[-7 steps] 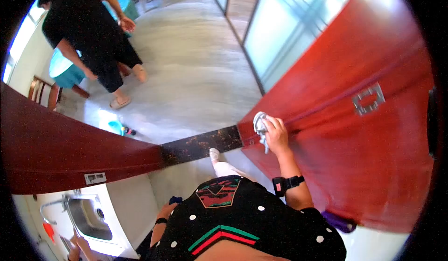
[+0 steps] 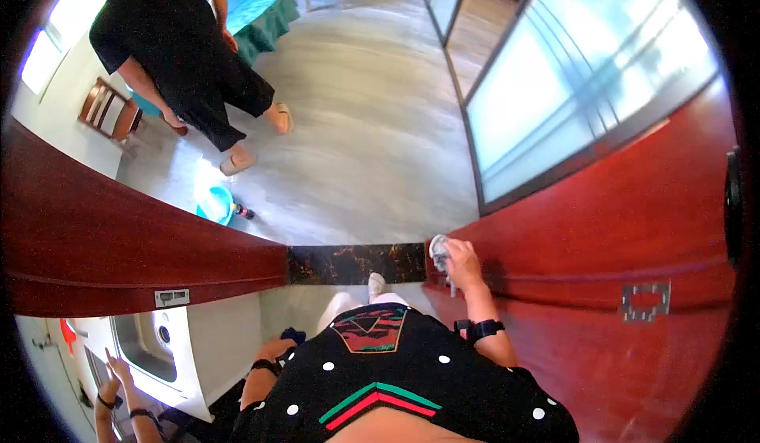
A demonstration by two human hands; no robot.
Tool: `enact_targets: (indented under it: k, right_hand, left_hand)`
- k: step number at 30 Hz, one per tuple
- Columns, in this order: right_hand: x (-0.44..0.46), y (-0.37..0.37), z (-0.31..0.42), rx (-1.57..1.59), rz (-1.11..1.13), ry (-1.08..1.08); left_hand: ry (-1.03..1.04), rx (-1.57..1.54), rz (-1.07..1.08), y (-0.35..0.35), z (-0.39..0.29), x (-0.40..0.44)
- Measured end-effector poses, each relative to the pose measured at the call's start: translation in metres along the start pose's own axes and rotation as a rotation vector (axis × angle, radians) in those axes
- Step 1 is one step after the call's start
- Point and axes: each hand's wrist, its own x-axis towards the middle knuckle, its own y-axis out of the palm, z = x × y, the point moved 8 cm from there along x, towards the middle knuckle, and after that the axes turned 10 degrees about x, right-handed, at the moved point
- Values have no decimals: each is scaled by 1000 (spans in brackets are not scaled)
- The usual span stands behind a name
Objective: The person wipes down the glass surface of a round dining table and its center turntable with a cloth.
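My right hand (image 2: 463, 262) is closed around a crumpled grey-white cloth (image 2: 438, 251). It holds the cloth against the edge of the red-brown door frame (image 2: 554, 253), just above the dark threshold. Low at my left side, my left hand (image 2: 273, 349) is partly hidden by my black shirt. A small dark blue bundle (image 2: 294, 336), which looks like cloth, shows at its fingers. A metal strike plate (image 2: 646, 301) is set in the red wood to the right.
A dark marbled threshold (image 2: 356, 264) crosses the doorway. Beyond it are a person in black (image 2: 174, 55), a light blue basin (image 2: 215, 205) and a bottle (image 2: 245, 212). At lower left, another person's hands (image 2: 119, 368) are beside a sink (image 2: 142, 348). A frosted glass door (image 2: 554, 102) stands right.
My view has turned, so the doorway now appears level. My right hand and the cloth sit lower in view. The person in black appears farther right, and the other person's hands are raised.
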Motion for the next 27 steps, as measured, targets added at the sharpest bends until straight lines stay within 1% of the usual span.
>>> enact_targets:
  k: [1, 3, 5, 6, 8, 9, 10, 11, 12, 13, 14, 15, 16, 18, 19, 20, 22, 23, 24, 25, 26, 27]
  right_hand:
    - [11, 8, -10, 3, 29, -20]
    - [29, 33, -20, 49, 136, 7]
    - [47, 56, -35, 64, 202, 3]
    - [68, 69, -45, 83, 210, -11]
    - [103, 67, -59, 72, 231, -36]
    - [123, 64, -56, 80, 219, -42]
    - [140, 59, -56, 82, 214, -41]
    - [155, 68, -80, 51, 241, -61]
    - [171, 71, -85, 47, 255, -71]
    - [188, 103, -70, 129, 220, -53]
    - [206, 95, -84, 134, 208, -30]
    - [230, 97, -91, 101, 262, 22]
    - [246, 103, -96, 105, 266, 5]
    - [255, 124, -130, 119, 340, 168]
    - [250, 131, -151, 116, 439, 283]
    - [254, 134, -167, 103, 532, 395]
    - [275, 101, -149, 153, 661, 622]
    - [298, 85, -173, 16, 618, 548]
    - [301, 89, -192, -85, 598, 488]
    - [306, 88, -197, -88, 613, 488]
    - [312, 82, -203, -41, 564, 584]
    - [316, 86, -207, 19, 517, 681]
  left_hand:
    - [131, -10, -123, -13, -23, -5]
    - [230, -38, -243, -35, -60, -41]
    - [-60, -222, -277, -53, -93, -84]
    - [-64, -242, -285, -62, -93, -72]
    - [116, -347, -277, -64, -99, -27]
    - [122, -367, -281, -71, -103, -13]
    - [78, -435, -252, -68, -104, 3]
    - [33, -504, -216, -66, -111, 18]
    - [29, -520, -213, -78, -120, 23]
    - [7, -510, -194, -118, -103, 12]
    - [26, -528, -111, -123, -129, 22]
    - [-131, -413, -241, -155, -157, -1]
    - [-132, -427, -250, -170, -159, 12]
    - [111, -644, -329, -211, -174, 38]
    - [110, -658, -329, -227, -176, 37]
    - [41, -635, -329, -244, -178, 41]
    - [-92, -598, -323, -275, -195, 56]
    - [-4, -558, -326, -306, -239, 36]
    - [-15, -571, -327, -324, -241, 41]
    - [-30, -448, -305, -336, -239, 53]
    - [-45, -320, -278, -350, -245, 55]
    - [-57, -441, -214, -362, -250, 53]
